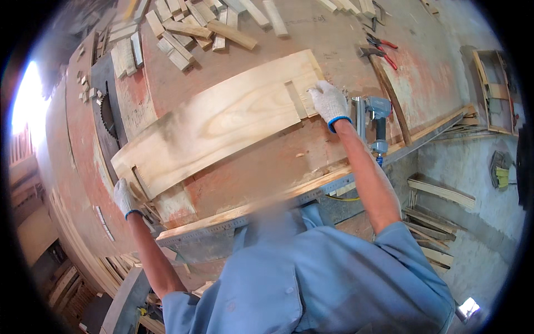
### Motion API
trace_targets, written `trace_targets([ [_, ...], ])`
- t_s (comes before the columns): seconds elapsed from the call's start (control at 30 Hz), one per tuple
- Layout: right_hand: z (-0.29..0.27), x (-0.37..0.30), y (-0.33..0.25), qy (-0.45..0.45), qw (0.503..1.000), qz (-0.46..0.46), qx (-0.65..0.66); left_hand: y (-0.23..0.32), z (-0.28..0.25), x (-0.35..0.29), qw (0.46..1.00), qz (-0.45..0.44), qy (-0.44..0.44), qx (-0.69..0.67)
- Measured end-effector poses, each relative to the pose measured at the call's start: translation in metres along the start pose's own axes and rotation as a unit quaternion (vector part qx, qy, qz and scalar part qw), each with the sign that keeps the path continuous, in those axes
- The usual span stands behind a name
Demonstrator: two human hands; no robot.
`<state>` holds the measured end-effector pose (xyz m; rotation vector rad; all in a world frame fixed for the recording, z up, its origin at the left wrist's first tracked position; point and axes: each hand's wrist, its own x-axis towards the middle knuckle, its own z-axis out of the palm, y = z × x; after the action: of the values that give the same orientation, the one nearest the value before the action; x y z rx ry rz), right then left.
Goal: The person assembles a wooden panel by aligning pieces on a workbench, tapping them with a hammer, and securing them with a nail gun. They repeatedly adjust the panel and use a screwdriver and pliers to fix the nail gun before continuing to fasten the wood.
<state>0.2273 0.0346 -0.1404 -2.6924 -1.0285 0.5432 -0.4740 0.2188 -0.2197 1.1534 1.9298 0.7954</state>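
A long pale wooden board [222,119] lies slantwise over the worktable in front of me, a narrow slot cut across it near either end. My left hand [123,199], in a white knit glove with a blue cuff, grips its near left corner. At the far right end, my right hand [329,102], gloved the same way, is closed on the board's edge beside the slot. The undersides of both hands are hidden. Just right of my right hand stands a silver-grey nail gun [379,119].
A toothed circular saw blade [107,116] rises from the table at the left. Several short wood blocks [183,30] are heaped along the far side. Red-handled pliers [384,50] and a long-handled hammer [394,100] lie at the right. A metal ruler [317,190] runs along the near edge.
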Motion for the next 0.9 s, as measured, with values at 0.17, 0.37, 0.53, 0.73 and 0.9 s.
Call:
trace_targets([
  [0.17,-0.012,0.014,0.019,0.015,0.996,-0.065,0.061,0.035,-0.004,-0.029,0.992,0.021,-0.024,0.119],
  [0.37,0.012,0.049,0.072,0.030,0.995,-0.050,0.079,0.072,0.039,-0.068,0.964,0.063,-0.047,0.253],
  [0.53,0.019,0.062,0.073,0.032,0.993,-0.034,0.105,0.039,0.020,-0.038,0.998,0.032,-0.043,0.039],
  [0.73,0.018,0.101,0.069,-0.031,0.999,0.023,0.024,0.025,0.042,-0.012,0.969,-0.090,0.001,-0.232],
  [0.9,0.014,0.104,0.077,0.045,0.961,0.124,0.243,0.049,0.053,-0.013,0.952,-0.044,0.123,-0.277],
])
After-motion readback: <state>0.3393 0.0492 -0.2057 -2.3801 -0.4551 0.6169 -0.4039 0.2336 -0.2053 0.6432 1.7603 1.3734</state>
